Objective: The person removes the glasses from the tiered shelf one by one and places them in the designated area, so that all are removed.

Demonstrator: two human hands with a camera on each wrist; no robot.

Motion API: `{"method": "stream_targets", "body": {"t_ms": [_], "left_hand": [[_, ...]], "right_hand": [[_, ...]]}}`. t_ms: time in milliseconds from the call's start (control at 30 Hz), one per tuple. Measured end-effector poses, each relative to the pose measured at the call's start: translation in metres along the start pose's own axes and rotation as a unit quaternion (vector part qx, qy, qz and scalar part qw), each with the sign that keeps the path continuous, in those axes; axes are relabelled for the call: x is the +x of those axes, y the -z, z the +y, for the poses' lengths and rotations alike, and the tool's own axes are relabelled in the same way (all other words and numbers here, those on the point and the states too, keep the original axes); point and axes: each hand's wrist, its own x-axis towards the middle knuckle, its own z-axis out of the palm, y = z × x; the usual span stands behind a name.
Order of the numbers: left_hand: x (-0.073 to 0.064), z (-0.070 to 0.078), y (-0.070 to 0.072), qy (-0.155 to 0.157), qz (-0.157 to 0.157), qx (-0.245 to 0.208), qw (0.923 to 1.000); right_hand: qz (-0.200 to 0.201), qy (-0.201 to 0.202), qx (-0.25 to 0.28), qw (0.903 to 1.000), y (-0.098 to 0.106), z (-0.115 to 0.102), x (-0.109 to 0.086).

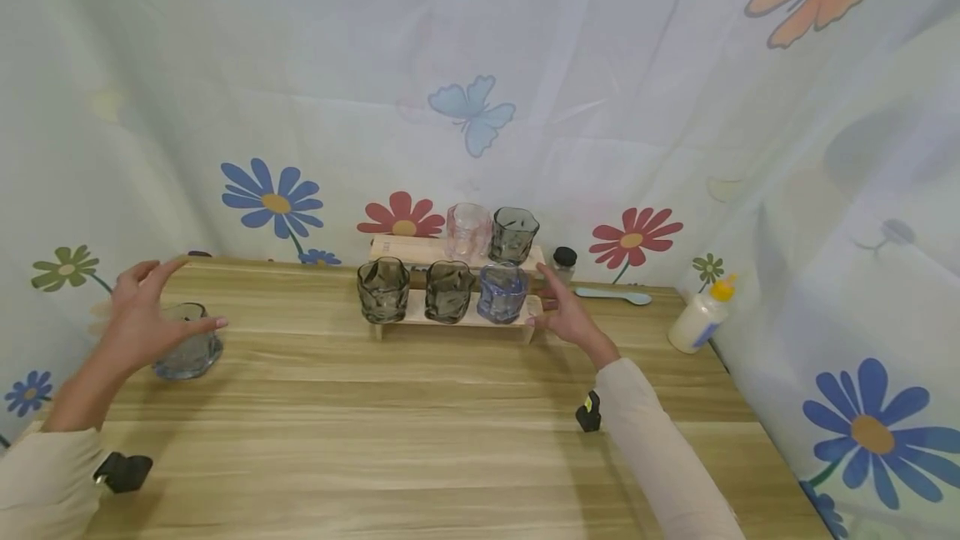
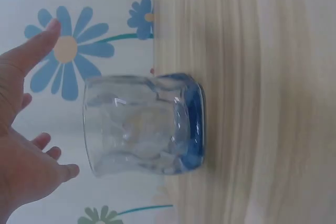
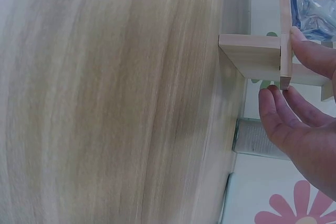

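My left hand is spread with thumb and fingers apart, beside and above a clear glass with a bluish base on the table at left. In the left wrist view a gap shows between the fingers and this upright glass. My right hand is at the right end of a two-tier wooden stand. In the right wrist view its thumb and fingers pinch the end of the lower board. Close to that thumb stands a blue glass. Two dark grey glasses share the lower tier.
On the upper tier stand a pink glass and a grey glass. Behind the right hand are a small black-capped jar and a pale blue spoon. A yellow-capped bottle stands at right. Printed curtain surrounds the table.
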Motion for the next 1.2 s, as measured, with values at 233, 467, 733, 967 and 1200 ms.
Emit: {"method": "stream_targets", "body": {"t_ms": [233,467,733,967,1200], "left_hand": [[0.013,0.029,-0.007,-0.036,0.049,-0.033,0.9976],[0.029,0.054,-0.017,-0.070,0.029,-0.056,0.9955],[0.045,0.082,-0.031,-0.101,0.013,-0.092,0.9905],[0.061,0.105,-0.039,-0.115,0.006,-0.104,0.9879],[0.078,0.129,-0.049,-0.121,-0.014,-0.120,0.9853]], "right_hand": [[0.000,0.001,-0.005,1.0000,0.000,0.000,0.000],[-0.002,0.005,-0.005,1.0000,0.001,0.001,0.001],[-0.006,0.003,-0.001,1.0000,0.000,0.002,0.000],[-0.008,-0.007,0.004,0.9999,0.000,0.000,0.000],[-0.007,0.001,0.005,1.0000,0.000,0.000,0.000]]}}
